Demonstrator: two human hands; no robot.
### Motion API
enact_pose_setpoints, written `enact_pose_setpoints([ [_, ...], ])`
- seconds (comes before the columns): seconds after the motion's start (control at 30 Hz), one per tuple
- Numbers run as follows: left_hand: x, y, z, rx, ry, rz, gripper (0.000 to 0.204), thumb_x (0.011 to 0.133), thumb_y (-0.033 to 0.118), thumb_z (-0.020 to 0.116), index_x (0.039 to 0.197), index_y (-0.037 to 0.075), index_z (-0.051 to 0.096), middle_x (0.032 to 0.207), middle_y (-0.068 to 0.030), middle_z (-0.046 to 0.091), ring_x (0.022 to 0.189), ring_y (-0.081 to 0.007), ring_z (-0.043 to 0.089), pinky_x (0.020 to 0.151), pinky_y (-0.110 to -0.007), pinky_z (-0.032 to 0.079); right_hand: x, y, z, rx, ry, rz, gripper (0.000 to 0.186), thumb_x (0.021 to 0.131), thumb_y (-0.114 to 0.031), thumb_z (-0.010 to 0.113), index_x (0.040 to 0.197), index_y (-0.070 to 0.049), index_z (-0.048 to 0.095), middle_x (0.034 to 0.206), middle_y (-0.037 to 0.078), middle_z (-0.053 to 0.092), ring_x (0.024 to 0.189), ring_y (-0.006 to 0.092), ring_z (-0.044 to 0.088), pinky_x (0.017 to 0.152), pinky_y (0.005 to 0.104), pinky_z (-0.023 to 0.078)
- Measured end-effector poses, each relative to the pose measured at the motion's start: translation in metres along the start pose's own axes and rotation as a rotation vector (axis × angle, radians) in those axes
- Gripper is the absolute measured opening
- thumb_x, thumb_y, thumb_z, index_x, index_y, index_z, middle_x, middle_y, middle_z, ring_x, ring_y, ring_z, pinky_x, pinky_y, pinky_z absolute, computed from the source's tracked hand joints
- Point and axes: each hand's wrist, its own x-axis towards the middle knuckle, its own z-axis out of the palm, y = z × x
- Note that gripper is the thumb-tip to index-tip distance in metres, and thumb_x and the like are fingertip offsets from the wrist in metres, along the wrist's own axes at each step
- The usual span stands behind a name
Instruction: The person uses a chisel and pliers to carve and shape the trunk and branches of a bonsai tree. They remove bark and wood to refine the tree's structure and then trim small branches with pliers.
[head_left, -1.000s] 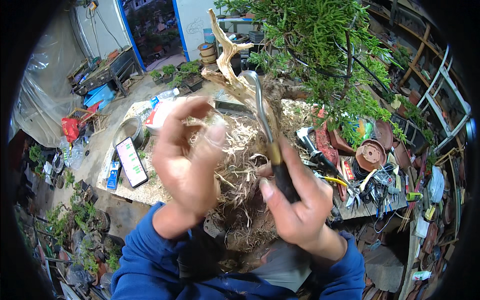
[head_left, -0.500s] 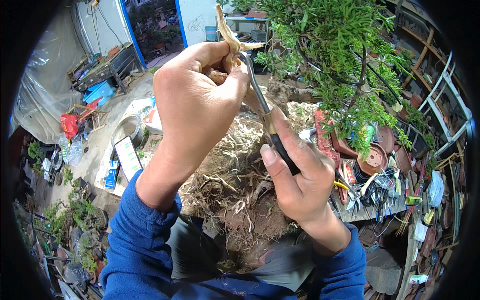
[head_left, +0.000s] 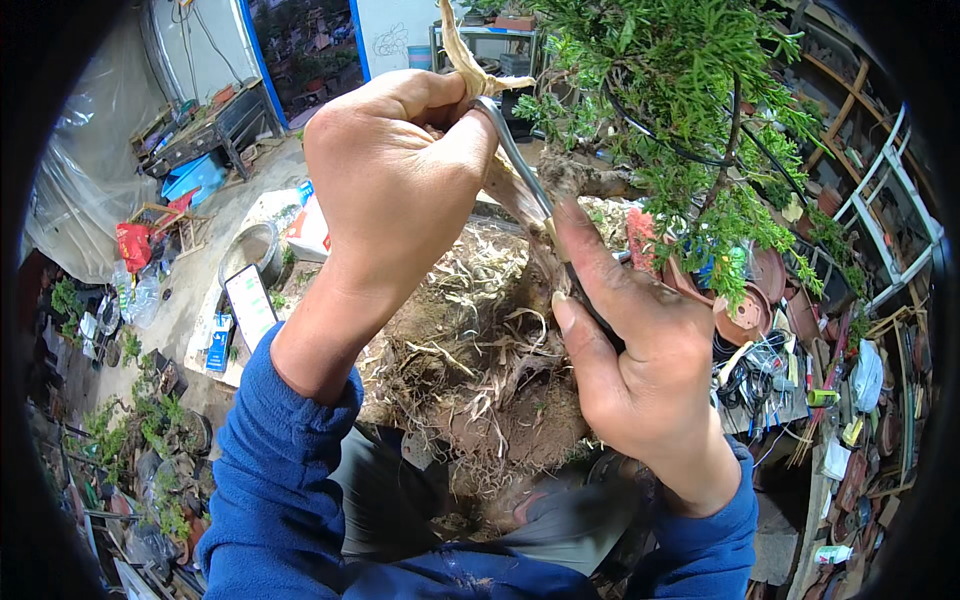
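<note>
My left hand (head_left: 390, 170) is closed around a pale, stripped branch (head_left: 462, 60), whose forked tip sticks up above the fist. In my right hand (head_left: 650, 350) is a hooked carving tool (head_left: 522, 165) with a metal shaft and a dark handle. Its curved end lies against the branch beside my left thumb; the cutting edge is hidden. Below the hands stands a root ball (head_left: 510, 420) with soil and fine roots, strewn with pale wood shavings (head_left: 485, 275). Green conifer foliage (head_left: 670, 90) with dark wire hangs at the upper right.
A phone (head_left: 250, 302), a blue packet (head_left: 219, 343) and a round tub (head_left: 252, 258) are on the left of the work surface. Brown pots (head_left: 745, 315) and coiled black cables (head_left: 745, 385) crowd the right. Several potted plants (head_left: 160, 430) stand low at left.
My right hand has shifted right, with the tool's shaft leaning further outward. My left hand keeps its grip on the branch, which sits slightly higher in view.
</note>
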Motion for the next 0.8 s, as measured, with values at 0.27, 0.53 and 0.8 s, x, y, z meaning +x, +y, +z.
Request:
enact_pose_setpoints([
  [0.27,-0.002,-0.009,-0.002,-0.020,0.041,0.113,0.021,0.078,0.003,0.080,0.096,-0.008,0.078,0.075,-0.0114,0.076,0.066,-0.0085,0.071,0.060,-0.023,0.055,-0.005,0.005,-0.009,0.113,-0.005,0.039,0.055,0.086,0.004,0.067,0.140,0.007,0.062,0.098,0.019,0.075,0.086,0.0218,0.070,0.095,0.0321,0.050],
  [0.53,-0.016,-0.018,0.002,-0.120,0.015,0.117,0.050,0.076,0.014,0.090,0.117,-0.008,0.072,0.090,-0.0131,0.077,0.078,-0.0124,0.075,0.071,-0.026,0.059,-0.025,0.028,0.011,0.268,0.140,-0.013,0.051,0.091,-0.001,0.072,0.141,0.002,0.064,0.084,0.019,0.072,0.065,0.0230,0.069,0.067,0.0291,0.054],
  [0.8,-0.012,-0.012,0.002,0.127,-0.014,0.084,0.034,0.087,0.011,0.086,0.112,-0.008,0.073,0.084,-0.0052,0.075,0.074,-0.0055,0.069,0.063,-0.020,0.056,-0.008,0.032,0.030,0.368,0.150,-0.006,0.047,0.098,-0.005,0.069,0.143,0.005,0.061,0.104,0.013,0.076,0.084,0.0131,0.067,0.081,0.0257,0.052],
])
